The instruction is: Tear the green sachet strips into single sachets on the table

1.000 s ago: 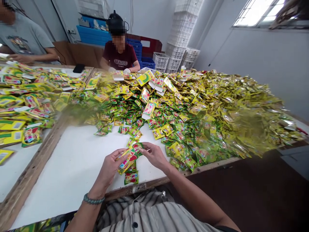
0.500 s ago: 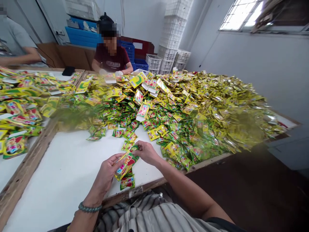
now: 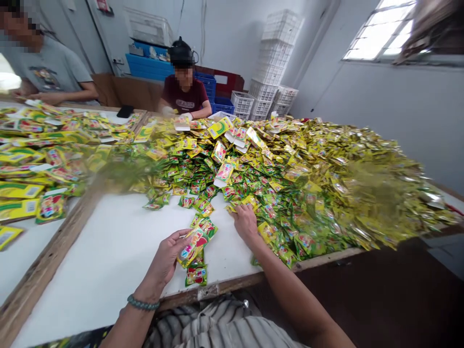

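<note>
My left hand [image 3: 167, 258] is closed on a small stack of green and red sachets [image 3: 195, 241], held just above the white table [image 3: 108, 256]. More sachets [image 3: 196, 274] lie under it at the table's front edge. My right hand [image 3: 245, 223] has reached forward to the near edge of the big heap of yellow-green sachets [image 3: 290, 179], fingers bent down onto a yellow sachet [image 3: 250, 202] there. Whether it grips that sachet I cannot make out.
A person in a dark red shirt [image 3: 185, 96] works at the far side, another in a grey shirt [image 3: 50, 72] at the left table [image 3: 21, 241]. A wooden rail [image 3: 47, 261] divides the tables. White crates [image 3: 275, 63] and blue crates [image 3: 148, 67] stand behind.
My right hand left the stack and moved forward and right into the heap's edge. My left hand kept the stack, nearly still.
</note>
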{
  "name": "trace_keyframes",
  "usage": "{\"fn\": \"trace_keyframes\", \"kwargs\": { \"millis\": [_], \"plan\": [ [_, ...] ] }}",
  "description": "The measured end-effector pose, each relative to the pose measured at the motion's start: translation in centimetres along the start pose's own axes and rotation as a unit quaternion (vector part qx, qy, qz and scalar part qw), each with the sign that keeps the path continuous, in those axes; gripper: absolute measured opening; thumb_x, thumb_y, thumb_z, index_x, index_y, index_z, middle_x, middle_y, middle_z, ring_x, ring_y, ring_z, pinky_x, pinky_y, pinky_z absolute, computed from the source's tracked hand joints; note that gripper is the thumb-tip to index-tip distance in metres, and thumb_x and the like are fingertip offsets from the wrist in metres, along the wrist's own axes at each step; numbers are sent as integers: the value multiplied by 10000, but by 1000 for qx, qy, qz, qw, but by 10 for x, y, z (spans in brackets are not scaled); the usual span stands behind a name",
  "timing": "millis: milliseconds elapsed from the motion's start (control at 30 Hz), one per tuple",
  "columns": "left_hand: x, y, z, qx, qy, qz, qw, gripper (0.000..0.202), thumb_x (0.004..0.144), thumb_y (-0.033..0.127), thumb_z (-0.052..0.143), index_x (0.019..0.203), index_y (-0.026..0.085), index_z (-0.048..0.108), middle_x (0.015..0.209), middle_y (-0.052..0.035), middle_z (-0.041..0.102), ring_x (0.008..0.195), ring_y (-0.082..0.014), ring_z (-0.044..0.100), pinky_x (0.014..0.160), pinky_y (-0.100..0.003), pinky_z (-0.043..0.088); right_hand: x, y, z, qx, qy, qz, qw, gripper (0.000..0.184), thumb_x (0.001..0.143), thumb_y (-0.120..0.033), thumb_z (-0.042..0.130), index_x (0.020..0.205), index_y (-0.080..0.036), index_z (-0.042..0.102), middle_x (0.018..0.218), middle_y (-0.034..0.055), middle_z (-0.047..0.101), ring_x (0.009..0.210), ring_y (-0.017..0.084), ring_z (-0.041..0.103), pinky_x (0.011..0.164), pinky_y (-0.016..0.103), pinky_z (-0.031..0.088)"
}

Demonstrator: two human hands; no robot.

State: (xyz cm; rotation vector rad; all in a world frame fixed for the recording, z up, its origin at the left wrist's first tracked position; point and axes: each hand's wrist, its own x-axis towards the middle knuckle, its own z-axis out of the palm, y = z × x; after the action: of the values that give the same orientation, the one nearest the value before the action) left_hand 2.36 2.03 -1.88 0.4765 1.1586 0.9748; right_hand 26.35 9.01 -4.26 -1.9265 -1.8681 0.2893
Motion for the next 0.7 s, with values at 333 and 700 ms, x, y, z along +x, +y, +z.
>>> {"fn": "trace_keyframes", "kwargs": {
  "millis": [333,700],
  "plan": [
    [-12,2,-10,41,-17,59,997,504,634,344,812,1054,132,630,895,-75,753,716,-173,698,668,-260,563,-39,-52,-1,360,-134,18,923,349,768,-485,593,616,-184,501,528,-57,392,526,93,326,506,220,246],
    [-14,-1,-9,65,-34,62,995,539,628,332,815,1099,152,626,1002,-80,738,803,-206,702,735,-297,565,-36,-69,-8,276,-145,-99,945,425,844,-482,554,562,-165,537,540,-43,420,552,91,336,532,219,255]
  ]
}}
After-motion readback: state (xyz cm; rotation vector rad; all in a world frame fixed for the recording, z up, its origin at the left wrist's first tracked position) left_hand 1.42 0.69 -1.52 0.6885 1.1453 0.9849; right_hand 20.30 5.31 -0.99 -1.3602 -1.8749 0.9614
